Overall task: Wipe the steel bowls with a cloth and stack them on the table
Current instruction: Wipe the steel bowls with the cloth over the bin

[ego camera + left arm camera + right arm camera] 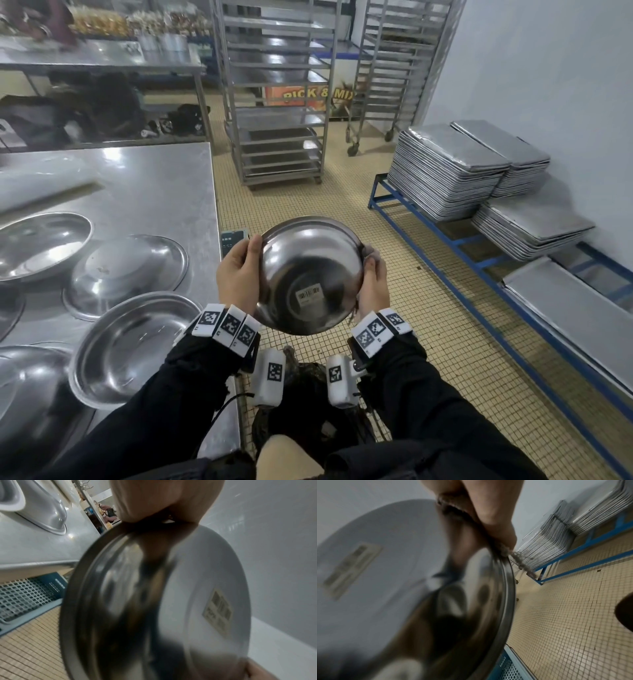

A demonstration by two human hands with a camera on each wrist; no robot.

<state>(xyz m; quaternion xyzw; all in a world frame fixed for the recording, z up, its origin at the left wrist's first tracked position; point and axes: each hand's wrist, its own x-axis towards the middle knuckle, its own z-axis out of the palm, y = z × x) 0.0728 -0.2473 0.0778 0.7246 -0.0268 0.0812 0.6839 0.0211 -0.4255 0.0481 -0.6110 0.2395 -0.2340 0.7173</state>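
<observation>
Above the floor, both hands (239, 270) (373, 284) grip the bowl's (310, 274) rim.

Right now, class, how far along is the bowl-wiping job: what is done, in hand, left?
Done: no stack shows yet; the bowls on the table lie apart. In hand: the left hand and the right hand, with the cloth, hold one steel bowl, underside up. Left: finishing it and stacking the bowls.

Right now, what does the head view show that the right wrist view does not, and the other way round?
Head only: the left hand, steel bowls lying on the steel table, wheeled racks.
Right wrist only: the brown frayed cloth pressed under the right fingers at the rim.
Both: the round steel bowl with a barcode sticker, stacked trays.
</observation>
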